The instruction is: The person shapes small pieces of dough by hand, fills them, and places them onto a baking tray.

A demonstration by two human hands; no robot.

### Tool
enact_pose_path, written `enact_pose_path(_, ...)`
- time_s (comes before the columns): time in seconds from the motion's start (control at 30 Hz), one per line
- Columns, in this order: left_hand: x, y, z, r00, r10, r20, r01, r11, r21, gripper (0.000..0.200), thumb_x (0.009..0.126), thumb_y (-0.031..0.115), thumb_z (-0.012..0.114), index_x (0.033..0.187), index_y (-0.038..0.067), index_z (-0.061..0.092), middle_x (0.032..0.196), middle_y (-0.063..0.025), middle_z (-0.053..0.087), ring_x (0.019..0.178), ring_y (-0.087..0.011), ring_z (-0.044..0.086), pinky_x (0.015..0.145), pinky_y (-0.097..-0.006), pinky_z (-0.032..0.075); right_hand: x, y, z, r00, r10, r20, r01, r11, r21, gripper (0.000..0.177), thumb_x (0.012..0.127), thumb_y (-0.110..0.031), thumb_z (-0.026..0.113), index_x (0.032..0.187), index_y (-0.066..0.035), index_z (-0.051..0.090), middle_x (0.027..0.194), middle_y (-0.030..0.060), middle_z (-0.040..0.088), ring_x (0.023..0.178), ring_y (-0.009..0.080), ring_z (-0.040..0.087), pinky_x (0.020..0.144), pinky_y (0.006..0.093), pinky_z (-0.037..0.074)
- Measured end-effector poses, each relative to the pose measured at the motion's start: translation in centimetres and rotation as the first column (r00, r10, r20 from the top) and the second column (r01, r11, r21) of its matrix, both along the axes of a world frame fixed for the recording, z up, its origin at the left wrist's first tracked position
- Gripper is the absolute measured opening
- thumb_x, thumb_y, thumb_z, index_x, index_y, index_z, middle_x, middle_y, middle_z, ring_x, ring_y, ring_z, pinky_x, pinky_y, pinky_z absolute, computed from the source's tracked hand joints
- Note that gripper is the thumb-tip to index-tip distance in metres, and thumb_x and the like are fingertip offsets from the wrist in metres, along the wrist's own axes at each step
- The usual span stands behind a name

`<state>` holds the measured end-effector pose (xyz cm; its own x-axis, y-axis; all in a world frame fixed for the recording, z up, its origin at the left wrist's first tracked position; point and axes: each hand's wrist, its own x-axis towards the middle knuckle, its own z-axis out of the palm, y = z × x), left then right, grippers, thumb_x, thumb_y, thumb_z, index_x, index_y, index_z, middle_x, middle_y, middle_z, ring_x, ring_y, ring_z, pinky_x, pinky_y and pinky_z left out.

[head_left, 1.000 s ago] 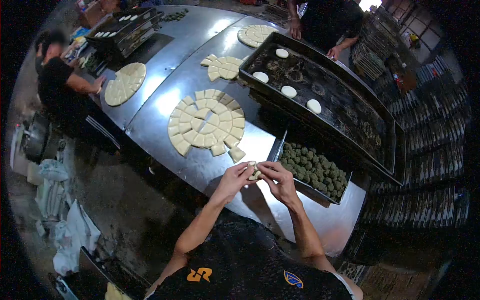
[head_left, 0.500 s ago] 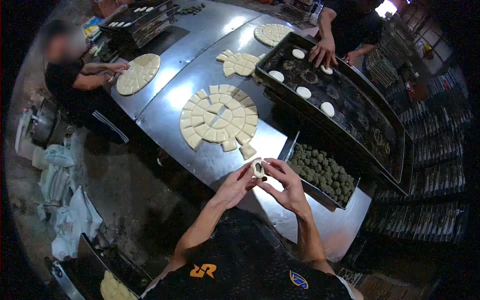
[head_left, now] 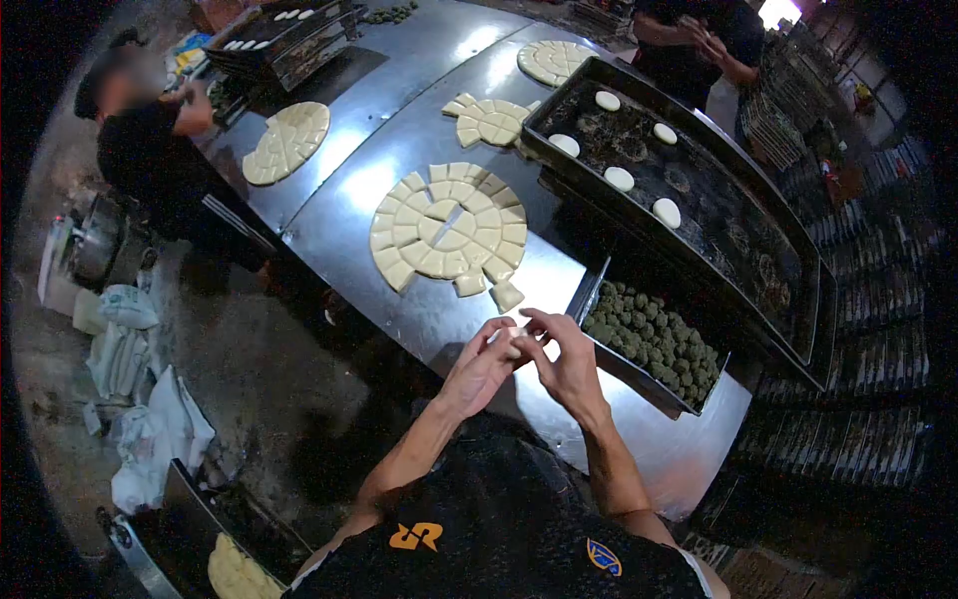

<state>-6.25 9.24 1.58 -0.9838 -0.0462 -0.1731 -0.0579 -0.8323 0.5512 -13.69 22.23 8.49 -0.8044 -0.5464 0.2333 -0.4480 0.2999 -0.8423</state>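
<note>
Dough piece (head_left: pixel 518 335) is up over the steel table (head_left: pixel 339 265), pinched between the left hand (head_left: pixel 481 371) and right hand (head_left: pixel 569 364), whose fingers I see nearly closed, mostly hiding it. Near the right hand sits a tray (head_left: pixel 639 377) of green balls (head_left: pixel 656 334).

sliced dough (head_left: pixel 461 243): cream | balls (head_left: pixel 654 339): grey-green | large tray (head_left: pixel 740 200): black | trousers (head_left: pixel 226 216): black, white-striped
</note>
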Motion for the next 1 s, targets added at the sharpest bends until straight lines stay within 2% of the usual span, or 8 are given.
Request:
enact_pose_path(0.13,-0.2,0.1,0.2,0.997,0.04,0.071,-0.045,0.996,0.073,0.024,0.098,0.023,0.052,0.119,0.011,0.046,0.104,-0.0029,0.057,0.095,-0.0114,0.057,0.092,-0.0322,0.044,-0.9,-0.1,-1.5,0.994,0.097,-0.048,-0.096,0.995,0.003,0.029,0.079,-0.007,0.072,0.107,-0.004,0.066,0.087,0.0135,0.062,0.072,0.0247,0.059,0.066,0.0336,0.049)
enact_pose_path(0.2,-0.6,-0.3,-0.3,0.993,0.075,0.087,-0.076,0.997,0.018,0.026,0.098,0.025,0.054,0.118,0.01,0.046,0.101,-0.0025,0.058,0.092,-0.0117,0.058,0.09,-0.0319,0.044,-0.4,-0.7,-0.7,0.888,0.049,-0.457,-0.027,0.998,0.054,0.027,0.08,-0.007,0.071,0.107,-0.004,0.066,0.09,0.0138,0.062,0.072,0.024,0.06,0.064,0.0333,0.05)
enact_pose_path(0.23,-0.7,-0.5,-0.4,0.993,0.08,0.085,-0.082,0.997,0.015,0.026,0.098,0.025,0.054,0.118,0.01,0.046,0.101,-0.0025,0.058,0.092,-0.0117,0.058,0.09,-0.0319,0.044,-0.1,-1.0,-0.3,0.887,0.052,-0.459,-0.032,0.998,0.051,0.027,0.08,-0.007,0.071,0.107,-0.004,0.066,0.09,0.0138,0.062,0.072,0.024,0.06,0.064,0.0333,0.05)
enact_pose_path(0.3,-0.5,-0.7,-0.2,0.998,0.067,0.0,-0.067,0.997,-0.045,0.027,0.097,0.025,0.055,0.117,0.01,0.046,0.101,-0.0018,0.058,0.091,-0.0118,0.058,0.088,-0.032,0.044,1.0,-1.2,0.1,0.999,0.041,-0.021,-0.041,0.999,-0.02,0.022,0.082,-0.006,0.069,0.104,-0.004,0.068,0.092,0.0134,0.061,0.074,0.0232,0.061,0.062,0.0326,0.051)
enact_pose_path(0.5,-0.8,-0.9,0.9,0.988,0.072,0.136,-0.082,0.994,0.072,0.021,0.099,0.026,0.05,0.111,0.009,0.049,0.105,-0.0032,0.054,0.1,-0.0122,0.052,0.092,-0.0315,0.042,0.5,-0.9,-2.1,0.992,-0.004,-0.128,0.002,1.0,-0.014,0.023,0.084,-0.006,0.068,0.107,-0.005,0.067,0.091,0.0129,0.062,0.071,0.0221,0.063,0.063,0.0328,0.052)
enact_pose_path(0.67,-1.1,-1.1,0.2,0.995,0.076,-0.059,-0.087,0.973,-0.215,0.021,0.099,0.024,0.05,0.11,0.006,0.052,0.105,-0.0022,0.054,0.1,-0.0113,0.052,0.09,-0.0296,0.041,1.1,-1.1,-0.9,0.998,-0.031,-0.047,0.027,0.997,-0.077,0.019,0.081,-0.003,0.07,0.1,-0.003,0.069,0.092,0.0134,0.061,0.077,0.0223,0.065,0.067,0.0316,0.052)
enact_pose_path(0.83,-2.0,-0.9,1.0,0.997,0.078,-0.028,-0.079,0.997,-0.002,0.021,0.099,0.021,0.052,0.113,0.006,0.051,0.102,0.0003,0.053,0.097,-0.0068,0.05,0.087,-0.0245,0.04,0.5,-1.4,-1.0,0.973,-0.024,-0.229,0.002,0.996,-0.094,0.02,0.077,0.0,0.072,0.097,-0.002,0.068,0.092,0.0125,0.061,0.075,0.0215,0.064,0.066,0.03,0.052)
enact_pose_path(1.0,-1.7,-0.4,-1.7,0.996,0.049,-0.075,-0.058,0.992,-0.115,0.021,0.101,0.02,0.046,0.116,0.006,0.046,0.107,-0.0026,0.05,0.102,-0.0103,0.048,0.088,-0.0268,0.039,1.7,-0.9,-1.0,0.997,-0.074,-0.01,0.074,0.997,-0.02,0.02,0.077,0.002,0.07,0.097,-0.002,0.068,0.089,0.0122,0.061,0.089,0.0244,0.061,0.074,0.0345,0.05)
